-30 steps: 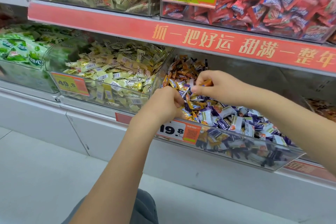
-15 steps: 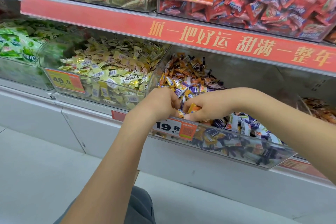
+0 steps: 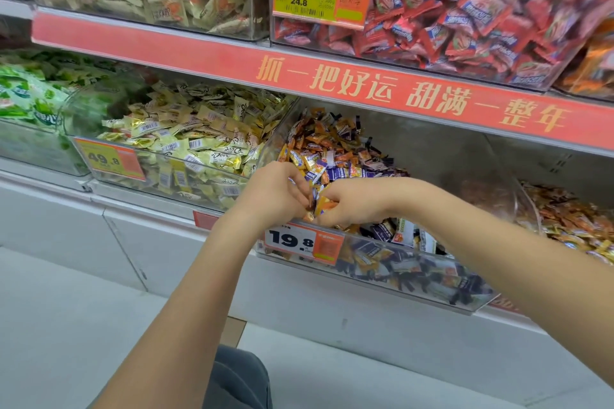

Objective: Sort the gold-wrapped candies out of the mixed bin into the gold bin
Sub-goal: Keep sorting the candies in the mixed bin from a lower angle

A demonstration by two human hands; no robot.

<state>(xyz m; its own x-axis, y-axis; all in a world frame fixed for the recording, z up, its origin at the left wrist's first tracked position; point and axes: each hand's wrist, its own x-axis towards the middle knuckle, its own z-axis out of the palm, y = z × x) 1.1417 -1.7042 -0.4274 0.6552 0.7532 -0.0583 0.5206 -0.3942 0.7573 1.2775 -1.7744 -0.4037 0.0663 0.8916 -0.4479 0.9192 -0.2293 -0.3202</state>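
A second ago the right hand (image 3: 352, 202) was lifted over the heap pinching one piece; now it has dropped to the front lip of the mixed bin (image 3: 415, 262), its grip closed on an orange-gold candy (image 3: 324, 203) and pressed against the left hand (image 3: 275, 191), whose curled fingers seem to clutch gathered pieces, though I cannot see them clearly. That looks like collecting a handful, none yet carried to the gold bin (image 3: 172, 173) just left, where "Dove" wrappers show behind a "49.8" tag (image 3: 109, 159). The mixed bin's tag (image 3: 304, 241) reads "19.8", and the red shelf strip (image 3: 332, 83) reads "抓一把好运 甜满一整年".
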